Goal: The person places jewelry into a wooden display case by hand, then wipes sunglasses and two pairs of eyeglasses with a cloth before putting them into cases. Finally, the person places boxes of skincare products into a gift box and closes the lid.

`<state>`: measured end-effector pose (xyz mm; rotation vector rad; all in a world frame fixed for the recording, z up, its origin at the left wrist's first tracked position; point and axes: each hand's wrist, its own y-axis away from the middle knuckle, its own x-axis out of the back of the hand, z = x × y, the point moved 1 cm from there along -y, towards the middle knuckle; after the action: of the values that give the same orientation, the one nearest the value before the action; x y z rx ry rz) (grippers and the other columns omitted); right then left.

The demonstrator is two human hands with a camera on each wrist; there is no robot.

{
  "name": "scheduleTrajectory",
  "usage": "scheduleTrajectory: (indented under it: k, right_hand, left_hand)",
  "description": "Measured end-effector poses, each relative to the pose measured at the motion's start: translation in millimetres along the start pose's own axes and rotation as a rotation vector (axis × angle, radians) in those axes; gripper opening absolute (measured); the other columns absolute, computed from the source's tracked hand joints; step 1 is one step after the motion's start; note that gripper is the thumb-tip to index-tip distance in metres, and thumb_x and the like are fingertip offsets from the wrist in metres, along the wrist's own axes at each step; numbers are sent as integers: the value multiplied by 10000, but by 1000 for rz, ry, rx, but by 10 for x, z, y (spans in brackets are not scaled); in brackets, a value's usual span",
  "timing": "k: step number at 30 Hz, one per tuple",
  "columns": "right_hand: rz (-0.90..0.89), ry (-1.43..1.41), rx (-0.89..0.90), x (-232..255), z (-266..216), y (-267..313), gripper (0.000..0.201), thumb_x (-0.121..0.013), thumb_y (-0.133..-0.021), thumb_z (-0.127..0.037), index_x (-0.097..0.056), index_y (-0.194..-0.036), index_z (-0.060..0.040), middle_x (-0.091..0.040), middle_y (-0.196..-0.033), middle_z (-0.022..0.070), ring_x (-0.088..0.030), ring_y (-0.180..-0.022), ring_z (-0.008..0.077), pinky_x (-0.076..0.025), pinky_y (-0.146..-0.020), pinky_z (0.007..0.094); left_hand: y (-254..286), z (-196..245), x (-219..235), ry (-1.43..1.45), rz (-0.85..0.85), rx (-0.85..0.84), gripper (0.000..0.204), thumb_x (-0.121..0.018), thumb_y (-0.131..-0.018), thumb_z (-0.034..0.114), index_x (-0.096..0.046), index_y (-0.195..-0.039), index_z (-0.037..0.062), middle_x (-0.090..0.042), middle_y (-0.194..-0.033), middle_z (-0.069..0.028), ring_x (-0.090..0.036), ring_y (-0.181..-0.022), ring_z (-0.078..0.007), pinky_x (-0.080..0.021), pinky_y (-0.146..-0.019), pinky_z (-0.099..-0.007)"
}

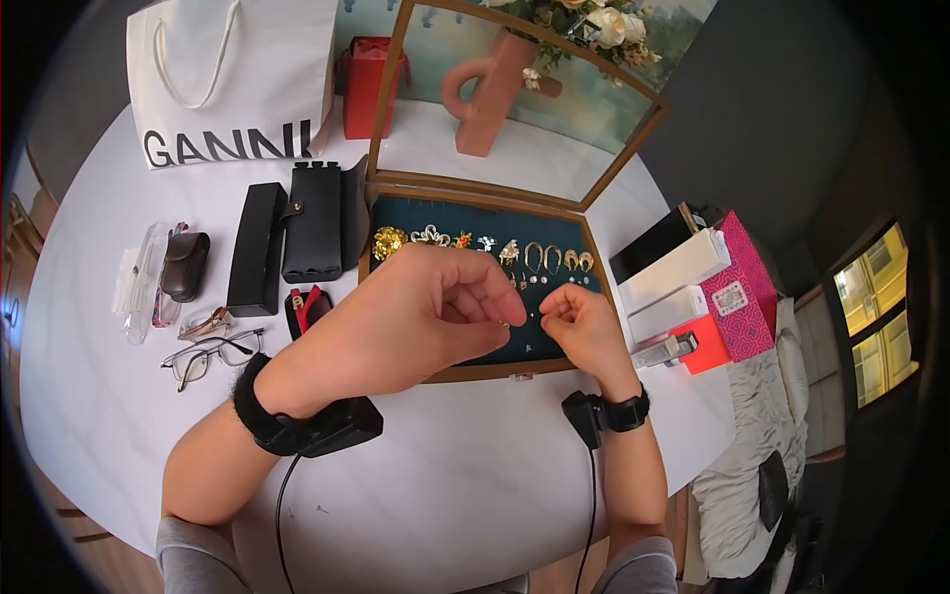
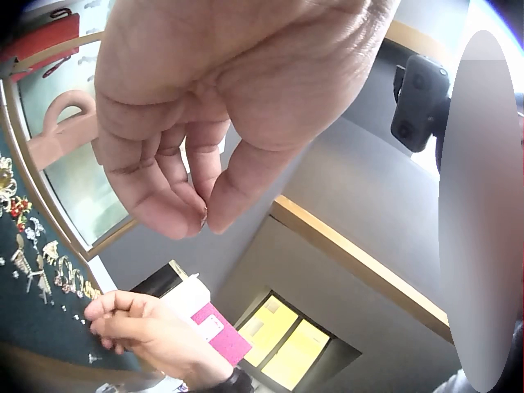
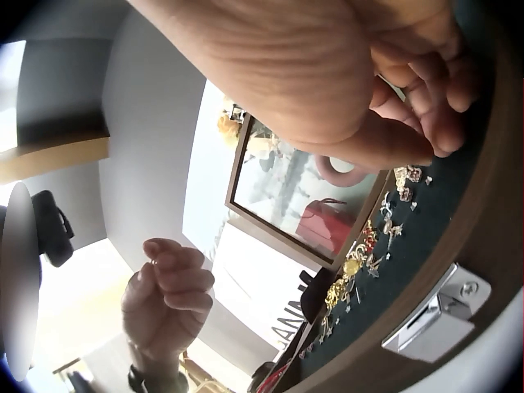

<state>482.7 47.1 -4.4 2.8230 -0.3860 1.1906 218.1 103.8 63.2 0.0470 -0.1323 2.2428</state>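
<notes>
My left hand (image 1: pixel 416 307) is raised over the front of a wooden jewelry box (image 1: pixel 465 373), pinching a tiny shiny stud earring (image 2: pixel 204 219) between thumb and fingertip. To its right, my right hand (image 1: pixel 584 332) is low over the box's dark teal lining, fingers curled and thumb close to the index fingertip. Whether it holds something small I cannot tell. Rows of jewelry lie on the lining: a gold flower-shaped piece (image 1: pixel 389 243), hoop earrings (image 1: pixel 534 257) and several small studs. The left hand covers part of them. A metal clasp (image 3: pixel 434 315) is on the box's front edge.
The glass lid (image 1: pixel 381 89) stands raised, with a pink vase (image 1: pixel 485 109) behind it. At left are glasses (image 1: pixel 208 356), black cases (image 1: pixel 314 223) and a white paper bag (image 1: pixel 228 79). White boxes (image 1: pixel 673 272) and a patterned pink box (image 1: pixel 742 287) stand at right.
</notes>
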Motion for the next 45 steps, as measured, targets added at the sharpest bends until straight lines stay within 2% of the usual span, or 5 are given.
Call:
scheduleTrajectory:
  k: [6,10,18,41,45]
  right_hand:
    - [-157,299,-106,23,-344,183,189,-790,-793,-136,-679,-770,15,-677,-697,170,-674,-670,318,-514,-645,379]
    - [-120,312,32,-43,-224,191,211,-791,-803,-127,-661,-746,29,-631,-619,105,-576,-557,164,-458,-563,309]
    - [-168,242,-34,15,-307,159,224,-801,-791,-149,-633,-753,-6,-687,-728,154,-667,-708,347,-503,-656,415]
    - [-469,688,94,-237,-269,-276,440,-883,-659,-269,-732,-972,2,-726,-1048,193,-700,-999,358,-567,-855,411]
    - [-481,815,-187,-334,-513,-266,242,-717,-751,-84,-729,-974,10,-721,-1102,189,-686,-1063,360,-502,-914,517]
  left_hand:
    - [-4,4,-1,19,-8,14,118,-686,-894,-52,-690,-992,14,-689,-932,3,-636,-868,-55,-521,-782,-207]
    - [-3,-12,-12,16,-9,21,130,-677,-897,-59,-687,-1006,13,-688,-930,1,-638,-872,-54,-525,-792,-208]
    - [-22,-94,-47,55,-33,47,120,-670,-907,-49,-683,-1010,10,-682,-929,5,-635,-869,-52,-524,-803,-209]
    - [135,236,13,14,-53,-88,119,-632,-902,-47,-671,-1003,1,-675,-913,-12,-642,-868,-64,-517,-781,-217]
    - [217,340,122,80,-24,-204,185,-605,-866,-84,-663,-1025,-9,-676,-897,-17,-642,-841,-55,-510,-759,-209]
